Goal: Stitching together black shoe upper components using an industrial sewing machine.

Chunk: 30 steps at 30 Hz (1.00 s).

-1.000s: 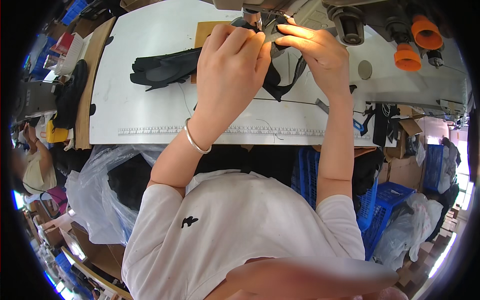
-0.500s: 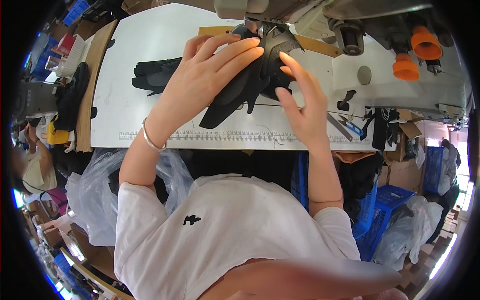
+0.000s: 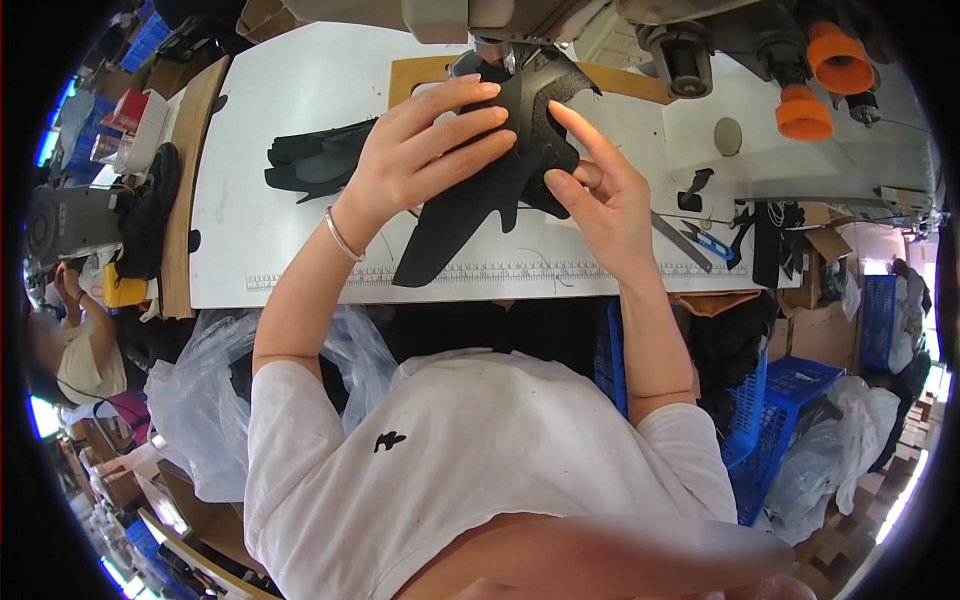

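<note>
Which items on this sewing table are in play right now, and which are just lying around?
In play: black fabric piece, held by left hand and right hand; sewing machine above it.
Lying about: black fabric stack, orange thread cones, scissors, blue crates, plastic bag.

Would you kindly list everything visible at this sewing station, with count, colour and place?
black fabric piece: one, black, under the machine head, held by both hands
sewing machine: one, grey, top centre
stack of black pieces: one, black, on table left of the hands
table: one, white, ruler strip along near edge
thread cones: two, orange, top right
crates: blue, lower right
plastic bag: one, clear, lower left
bracelet: one, silver, left wrist
left hand: on fabric
right hand: pinching fabric edge
</note>
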Available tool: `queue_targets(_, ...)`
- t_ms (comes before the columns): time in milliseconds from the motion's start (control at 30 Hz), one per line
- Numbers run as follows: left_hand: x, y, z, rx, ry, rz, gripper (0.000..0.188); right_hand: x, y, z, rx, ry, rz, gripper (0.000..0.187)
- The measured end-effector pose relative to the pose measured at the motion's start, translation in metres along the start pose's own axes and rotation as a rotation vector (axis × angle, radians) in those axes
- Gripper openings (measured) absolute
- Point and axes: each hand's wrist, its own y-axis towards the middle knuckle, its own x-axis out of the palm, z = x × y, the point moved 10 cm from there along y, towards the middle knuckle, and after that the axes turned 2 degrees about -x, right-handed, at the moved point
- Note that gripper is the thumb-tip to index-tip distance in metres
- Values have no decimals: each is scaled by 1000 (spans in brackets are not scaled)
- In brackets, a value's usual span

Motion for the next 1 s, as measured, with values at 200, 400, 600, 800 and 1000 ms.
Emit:
queue_targets(200,-1,-1,7,33,29,15,31,2,0,-4,-9,36,26,61)
queue_targets(400,-2,1,10,37,56,14,30,2,-1,-1,-25,-12,34,62)
queue_targets(600,-1,9,21,91,94,-22,31,-4,-1,-5,-16,-46,42,61)
queue_targets(800,3,20,25,53,98,-37,22,-9,2,-1,15,23,13,58)
queue_targets(1000,2,23,21,32,69,-80,24,-7,-3,0,-16,-2,65,56)
